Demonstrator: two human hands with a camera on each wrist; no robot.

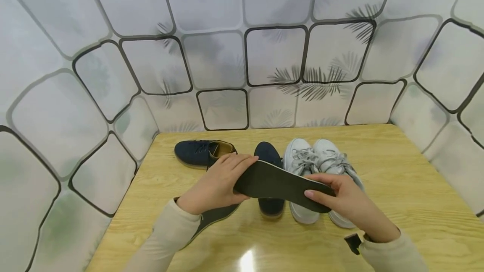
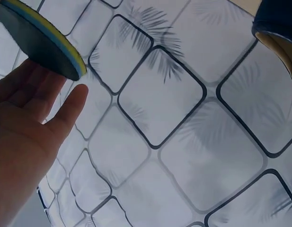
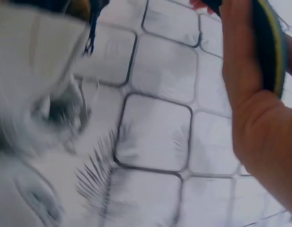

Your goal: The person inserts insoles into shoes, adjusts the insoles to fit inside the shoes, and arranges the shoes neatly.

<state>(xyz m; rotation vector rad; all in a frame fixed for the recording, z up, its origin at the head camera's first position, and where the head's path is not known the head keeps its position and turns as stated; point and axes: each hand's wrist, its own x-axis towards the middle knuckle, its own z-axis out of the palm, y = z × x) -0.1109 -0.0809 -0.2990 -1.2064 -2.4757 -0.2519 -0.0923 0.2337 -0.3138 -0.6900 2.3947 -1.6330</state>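
A dark insole (image 1: 280,184) is held near the lower middle of the head view, above the tabletop (image 1: 408,171). Its left end is clamped by the grip of the left hand (image 1: 221,181), its right end by the thumb and fingers of the right hand (image 1: 348,198). The step in hand is judged to be the handling of this insole, perhaps its inspection; for the next move, a steady grip and a correct turning of toe and heel seem to be called for. A second insole (image 1: 219,214) is seen by the left sleeve, navy lace-up shoe (image 1: 190,152) and centre navy shoe (image 1: 268,152) higher, white sneakers (image 1: 298,154) right of centre. No brand, label or writing can be read.
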